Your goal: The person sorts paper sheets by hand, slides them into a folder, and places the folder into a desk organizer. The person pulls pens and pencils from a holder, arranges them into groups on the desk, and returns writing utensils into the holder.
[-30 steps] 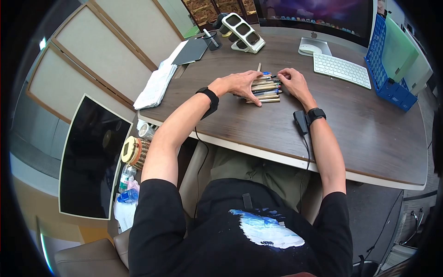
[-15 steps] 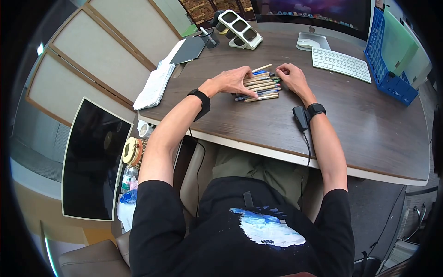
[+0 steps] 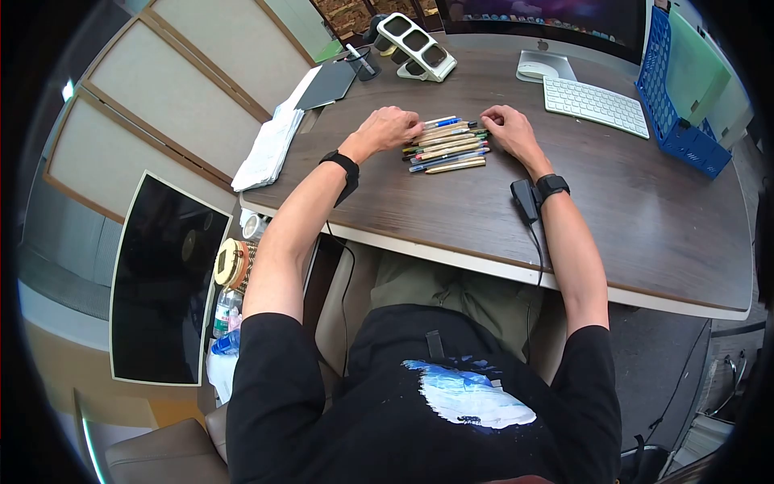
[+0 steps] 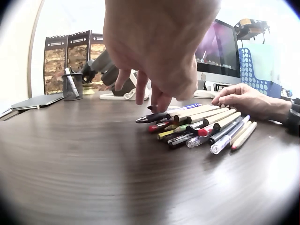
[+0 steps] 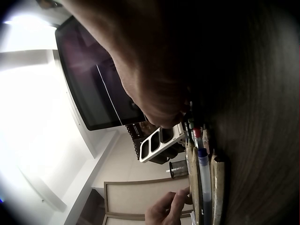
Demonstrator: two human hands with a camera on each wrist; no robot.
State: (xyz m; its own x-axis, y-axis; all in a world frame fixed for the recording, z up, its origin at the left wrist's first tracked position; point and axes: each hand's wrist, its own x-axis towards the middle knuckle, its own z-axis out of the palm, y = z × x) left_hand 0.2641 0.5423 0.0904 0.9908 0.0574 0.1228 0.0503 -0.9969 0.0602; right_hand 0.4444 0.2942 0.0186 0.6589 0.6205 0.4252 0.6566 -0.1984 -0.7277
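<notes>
Pens and pencils, mixed lot (image 3: 449,147): natural-wood pencils with clear, blue and black plastic pens, laid roughly side by side and partly stacked, upper centre of the head frame, on a dark brown wood-grain desk (image 3: 645,234).

Risks, as judged: round barrels may roll if one end is pressed harder than the other; upper pieces may slide off the stack. Ends stand uneven, so a push from one side would likely shift only the longest pieces. A black pen with a pointed tip (image 4: 152,117), jutting at the left of the heap in the left-wrist frame, could be knocked askew by the fingers beside it.

Position: the lot lies between both hands. Left hand (image 3: 385,129): at the lot's upper-left end, fingers bent downward; whether it pinches a pen cannot be told. Right hand (image 3: 514,135): at the upper-right end, thumb and forefinger drawn together; grip cannot be told, the fingertips being dark in the right-wrist frame.

Nearby: white slab keyboard (image 3: 597,106), upper right of the head frame, apart from the lot.
</notes>
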